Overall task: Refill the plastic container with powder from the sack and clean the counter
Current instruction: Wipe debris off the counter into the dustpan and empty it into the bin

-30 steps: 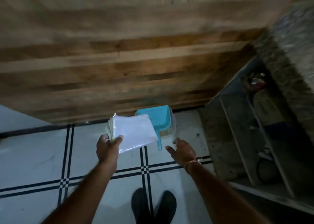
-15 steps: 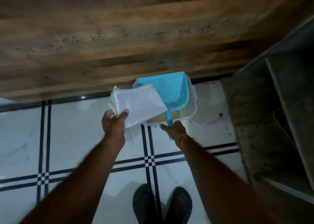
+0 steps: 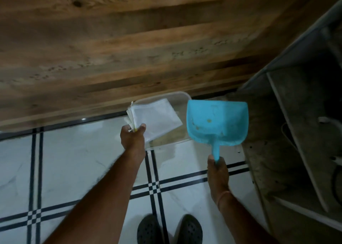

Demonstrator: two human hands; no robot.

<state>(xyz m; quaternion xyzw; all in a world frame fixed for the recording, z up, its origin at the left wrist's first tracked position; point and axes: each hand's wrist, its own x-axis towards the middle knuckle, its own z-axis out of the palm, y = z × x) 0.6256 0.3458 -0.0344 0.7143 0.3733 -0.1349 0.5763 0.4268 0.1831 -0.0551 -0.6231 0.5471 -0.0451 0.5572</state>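
Observation:
A clear plastic container (image 3: 182,97) sits on the white tiled floor against a wooden wall, with a thin layer of brownish powder in its bottom. My left hand (image 3: 132,137) grips a folded white cloth (image 3: 156,120) by one corner, and the cloth hangs over the container's left part. My right hand (image 3: 217,171) holds the handle of a blue plastic scoop (image 3: 216,122), lifted to the right of the container with its open face toward me. A few specks of powder cling inside the scoop. No sack is in view.
The wooden plank wall (image 3: 129,49) fills the upper view. A dark concrete shelf unit (image 3: 296,132) with cables stands at the right. My two dark shoes (image 3: 169,229) stand on the floor tiles with black line patterns at the bottom.
My right hand reached the scoop's handle, took hold of it and lifted the scoop out of the container to the right. The left hand kept the cloth over the container.

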